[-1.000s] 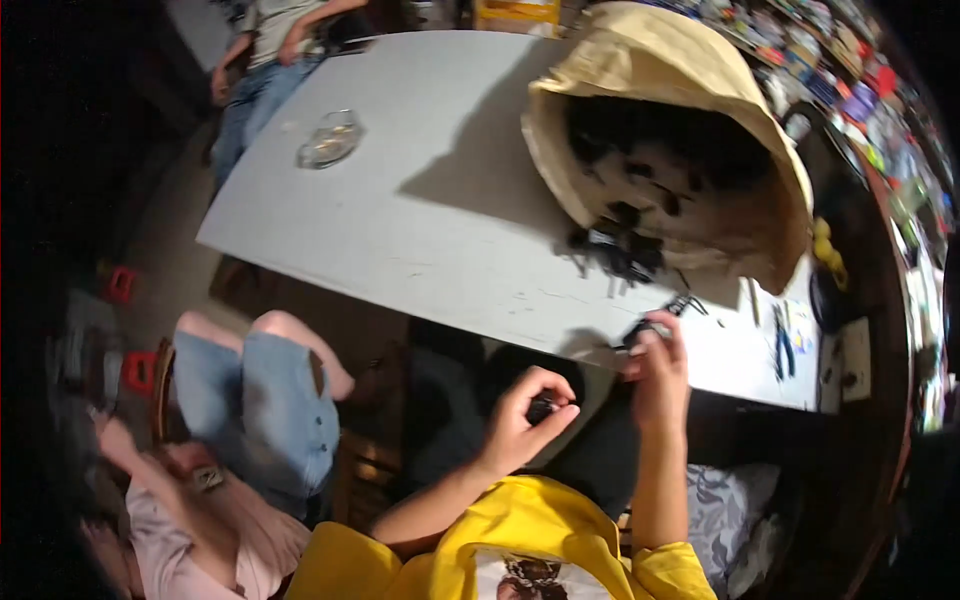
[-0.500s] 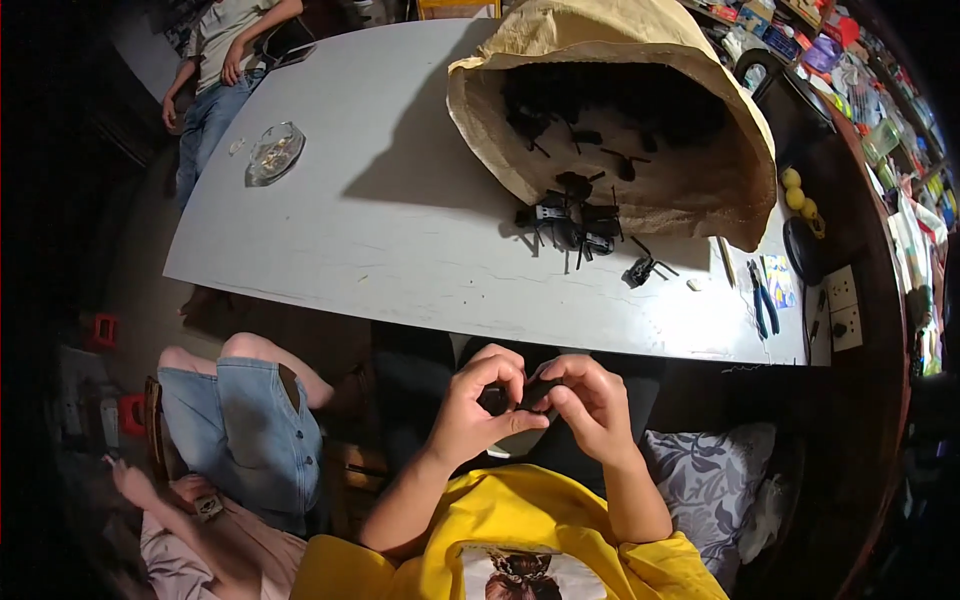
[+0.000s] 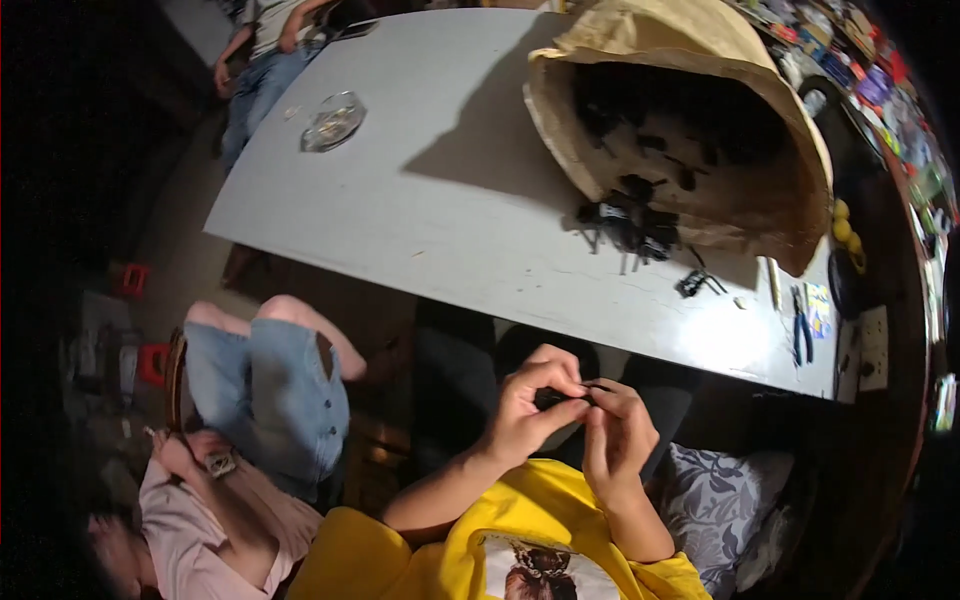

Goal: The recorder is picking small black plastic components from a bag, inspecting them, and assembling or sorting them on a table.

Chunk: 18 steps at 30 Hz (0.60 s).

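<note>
In front of my yellow shirt, below the table's near edge, my left hand [image 3: 532, 405] pinches a small black part [image 3: 549, 398], mostly covered by the fingers. My right hand [image 3: 620, 428] meets it there, thumb and fingers closed at the part's right end. What kind of part it is cannot be made out. On the table, a large brown paper sack [image 3: 808, 130] lies on its side with its mouth toward me. Black plastic pieces with thin legs [image 3: 630, 222] spill out in a heap at its lip, and one loose black piece [image 3: 692, 284] lies nearer me.
The white table [image 3: 350, 220] carries a glass ashtray [image 3: 333, 122] at the left and blue-handled pliers [image 3: 802, 328] at the right. One person [image 3: 215, 500] sits close on my left; another [image 3: 270, 60] is beyond the table's far left. A patterned cushion [image 3: 715, 500] is on my right.
The whole view has shifted, so table and sack sit further right. My hands have drawn closer together around the black part, and my right fingers now point up more.
</note>
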Each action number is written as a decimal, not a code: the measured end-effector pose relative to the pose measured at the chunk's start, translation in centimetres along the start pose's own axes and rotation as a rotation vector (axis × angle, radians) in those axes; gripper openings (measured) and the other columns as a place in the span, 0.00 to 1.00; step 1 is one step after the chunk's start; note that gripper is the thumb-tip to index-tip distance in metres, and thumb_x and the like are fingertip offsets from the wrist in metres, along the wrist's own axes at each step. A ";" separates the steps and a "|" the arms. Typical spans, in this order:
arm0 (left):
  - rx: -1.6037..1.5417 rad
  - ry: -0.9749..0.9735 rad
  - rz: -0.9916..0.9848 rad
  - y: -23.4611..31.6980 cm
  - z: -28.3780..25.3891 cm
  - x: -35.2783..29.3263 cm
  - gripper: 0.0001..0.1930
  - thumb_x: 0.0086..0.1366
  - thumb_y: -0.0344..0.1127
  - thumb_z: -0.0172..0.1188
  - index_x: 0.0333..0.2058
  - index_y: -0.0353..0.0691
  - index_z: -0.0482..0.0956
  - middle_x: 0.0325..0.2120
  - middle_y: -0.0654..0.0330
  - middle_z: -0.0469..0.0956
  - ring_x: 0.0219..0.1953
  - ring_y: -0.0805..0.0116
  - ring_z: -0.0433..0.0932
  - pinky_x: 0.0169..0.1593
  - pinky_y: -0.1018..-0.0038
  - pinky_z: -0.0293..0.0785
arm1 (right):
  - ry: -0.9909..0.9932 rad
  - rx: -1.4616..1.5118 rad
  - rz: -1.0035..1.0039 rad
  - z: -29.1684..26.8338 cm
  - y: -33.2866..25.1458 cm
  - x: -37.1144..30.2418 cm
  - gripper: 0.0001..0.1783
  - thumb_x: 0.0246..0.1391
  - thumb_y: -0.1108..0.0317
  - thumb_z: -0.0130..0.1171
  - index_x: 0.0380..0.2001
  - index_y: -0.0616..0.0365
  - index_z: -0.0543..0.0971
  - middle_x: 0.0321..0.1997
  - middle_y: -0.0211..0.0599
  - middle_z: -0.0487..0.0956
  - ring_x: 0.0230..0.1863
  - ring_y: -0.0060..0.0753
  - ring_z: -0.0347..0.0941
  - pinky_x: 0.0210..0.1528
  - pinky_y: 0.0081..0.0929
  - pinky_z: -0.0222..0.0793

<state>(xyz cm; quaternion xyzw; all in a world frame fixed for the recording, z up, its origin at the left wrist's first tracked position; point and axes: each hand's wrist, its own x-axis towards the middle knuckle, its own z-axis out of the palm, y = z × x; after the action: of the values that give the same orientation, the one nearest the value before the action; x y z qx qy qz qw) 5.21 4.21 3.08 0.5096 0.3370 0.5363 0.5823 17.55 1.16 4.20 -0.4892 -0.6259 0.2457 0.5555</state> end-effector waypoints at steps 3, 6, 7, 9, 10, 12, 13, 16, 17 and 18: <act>0.044 -0.018 0.063 -0.3 0.2 -0.2 0.07 0.48 0.23 0.62 0.24 0.36 0.71 0.30 0.59 0.68 0.36 0.71 0.67 0.44 0.77 0.61 | 0.027 0.033 0.050 0.1 0.5 -0.9 0.05 0.47 0.83 0.50 0.30 0.69 0.70 0.31 0.50 0.75 0.32 0.39 0.75 0.34 0.25 0.70; 0.170 -0.055 0.087 -0.7 -0.2 -0.1 0.08 0.49 0.25 0.63 0.27 0.37 0.72 0.29 0.60 0.68 0.35 0.71 0.68 0.40 0.77 0.64 | -0.004 0.246 0.271 -0.1 0.7 -0.6 0.06 0.56 0.75 0.46 0.33 0.68 0.69 0.33 0.40 0.73 0.25 0.19 0.69 0.28 0.15 0.66; 0.234 -0.103 0.093 -0.3 -0.4 0.3 0.09 0.50 0.26 0.64 0.29 0.37 0.73 0.29 0.61 0.69 0.35 0.71 0.69 0.40 0.77 0.64 | -0.005 0.340 0.384 -0.5 1.0 -0.6 0.07 0.56 0.71 0.46 0.33 0.65 0.69 0.30 0.37 0.73 0.25 0.18 0.68 0.27 0.15 0.65; 0.272 -0.282 0.004 1.3 -0.5 0.6 0.18 0.47 0.27 0.66 0.38 0.39 0.74 0.32 0.62 0.70 0.35 0.70 0.70 0.38 0.77 0.66 | 0.083 0.580 0.502 -1.5 2.3 -0.5 0.09 0.57 0.67 0.46 0.32 0.63 0.69 0.26 0.35 0.73 0.21 0.18 0.67 0.23 0.14 0.64; 0.290 -0.305 -0.009 1.4 -0.6 0.4 0.20 0.46 0.26 0.66 0.41 0.40 0.74 0.33 0.61 0.70 0.36 0.70 0.70 0.39 0.76 0.67 | 0.038 0.717 0.636 -1.9 1.9 0.0 0.10 0.57 0.64 0.46 0.31 0.61 0.69 0.24 0.34 0.72 0.17 0.18 0.66 0.17 0.13 0.62; 0.307 -0.322 -0.025 1.5 -0.4 0.1 0.23 0.46 0.26 0.66 0.44 0.42 0.73 0.34 0.61 0.70 0.36 0.69 0.71 0.41 0.76 0.67 | -0.043 0.888 0.752 -2.4 2.0 0.3 0.11 0.57 0.63 0.47 0.32 0.62 0.69 0.22 0.32 0.71 0.14 0.18 0.64 0.14 0.12 0.59; 0.363 -0.312 0.070 1.6 -0.1 0.1 0.24 0.46 0.26 0.67 0.45 0.43 0.73 0.36 0.60 0.70 0.38 0.68 0.71 0.42 0.75 0.69 | -0.089 0.953 0.786 -2.6 2.2 0.3 0.12 0.57 0.63 0.48 0.33 0.63 0.70 0.20 0.30 0.71 0.14 0.17 0.64 0.14 0.11 0.58; 0.423 -0.318 0.131 1.3 0.0 -0.4 0.26 0.44 0.28 0.68 0.46 0.45 0.74 0.42 0.57 0.69 0.41 0.66 0.72 0.42 0.75 0.71 | -0.104 0.812 0.789 -1.9 1.9 -0.1 0.15 0.58 0.61 0.47 0.32 0.65 0.72 0.21 0.29 0.72 0.12 0.17 0.62 0.14 0.11 0.56; 0.436 -0.331 0.100 1.2 0.1 -0.6 0.26 0.44 0.29 0.68 0.46 0.45 0.75 0.45 0.56 0.69 0.42 0.65 0.73 0.41 0.76 0.72 | -0.136 0.741 0.758 -1.6 1.7 0.1 0.15 0.58 0.63 0.46 0.30 0.66 0.74 0.20 0.28 0.72 0.14 0.16 0.62 0.15 0.14 0.56; 0.457 -0.297 0.082 1.3 -0.1 -0.8 0.24 0.43 0.29 0.68 0.43 0.43 0.76 0.48 0.55 0.69 0.41 0.62 0.75 0.37 0.75 0.74 | -0.227 0.496 0.758 -2.0 1.7 0.0 0.15 0.58 0.63 0.46 0.31 0.66 0.74 0.20 0.28 0.72 0.16 0.16 0.62 0.17 0.15 0.57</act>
<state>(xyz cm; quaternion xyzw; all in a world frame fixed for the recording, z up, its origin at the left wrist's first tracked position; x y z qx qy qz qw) 4.58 3.36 4.12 0.7142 0.3393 0.3888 0.4729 20.01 1.37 3.25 -0.5057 -0.3821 0.6256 0.4548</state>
